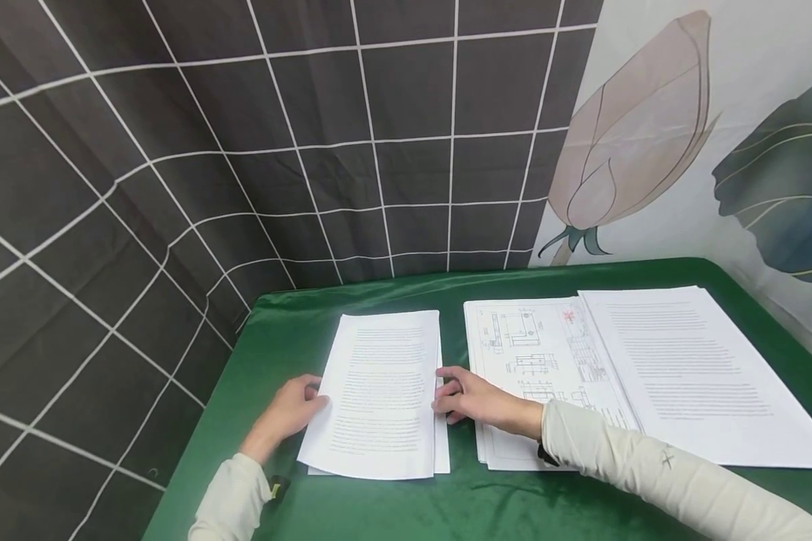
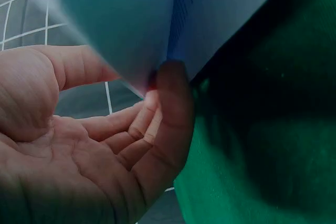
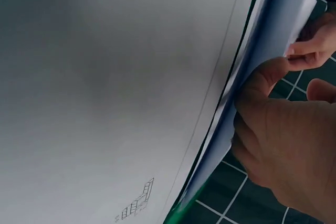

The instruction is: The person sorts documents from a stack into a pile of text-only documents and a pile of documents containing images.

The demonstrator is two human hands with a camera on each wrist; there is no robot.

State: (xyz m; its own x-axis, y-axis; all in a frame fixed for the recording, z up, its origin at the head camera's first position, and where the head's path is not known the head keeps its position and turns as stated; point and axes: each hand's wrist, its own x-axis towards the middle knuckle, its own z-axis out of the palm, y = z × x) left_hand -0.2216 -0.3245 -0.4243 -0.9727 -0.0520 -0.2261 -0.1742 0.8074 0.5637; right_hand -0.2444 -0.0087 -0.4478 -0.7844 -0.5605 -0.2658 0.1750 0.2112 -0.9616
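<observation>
A sheet of printed text (image 1: 379,398) is held by its two long sides, slightly raised over another white sheet (image 1: 443,454) that shows along its right and lower edges. My left hand (image 1: 287,409) pinches its left edge between thumb and fingers. In the left wrist view the paper (image 2: 121,19) runs down between the thumb and curled fingers of that hand (image 2: 105,145). On the opposite side my right hand (image 1: 477,397) grips the right edge. The right wrist view shows its fingers bent at the paper's edge, with the left hand (image 3: 314,43) beyond.
Right of the held sheet lies a stack of technical drawings (image 1: 514,361), partly under my right forearm. A stack of printed text pages (image 1: 683,361) overlaps it on the right. Everything lies on a green cloth-covered table (image 1: 406,511), with a dark grid-patterned curtain (image 1: 406,173) behind.
</observation>
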